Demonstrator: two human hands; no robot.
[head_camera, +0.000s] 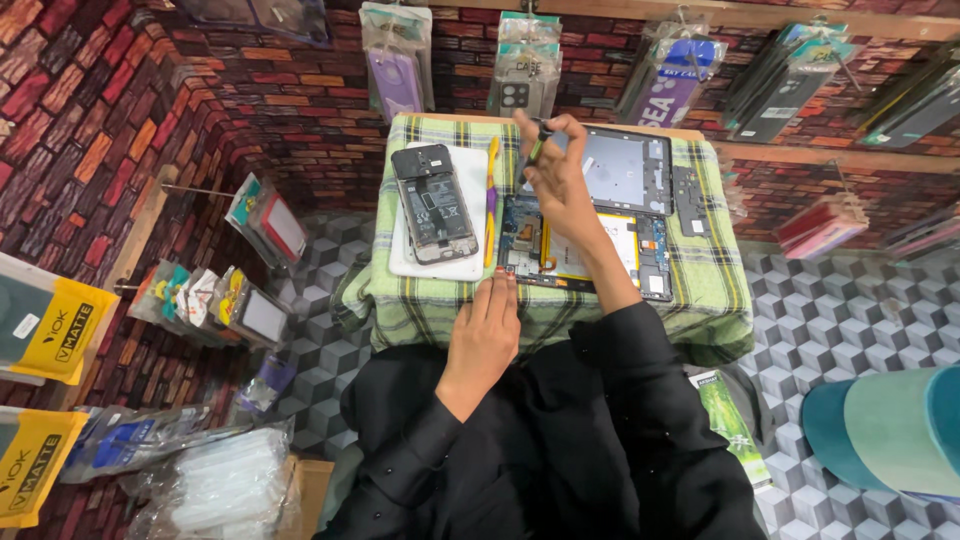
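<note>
An opened tablet (620, 250) with a yellow-edged battery and blue circuit boards lies on a green checked cloth (700, 290) over a small table. My left hand (485, 335) rests flat at the tablet's near left corner, fingers together, holding nothing. My right hand (555, 170) is raised above the tablet, pinching a small thin dark tool (537, 145) between thumb and fingers. Left of the tablet, an opened phone (432, 203) lies on a white slab (462, 262). A yellow and purple pry tool (491, 200) lies between phone and tablet.
The tablet's removed dark back panel (630, 168) and a small dark part (691, 200) lie at the far right of the cloth. Packaged phone cases (397, 60) hang on brick-patterned walls around me. Bagged goods (215, 480) sit lower left; a teal curved object (885, 430) lower right.
</note>
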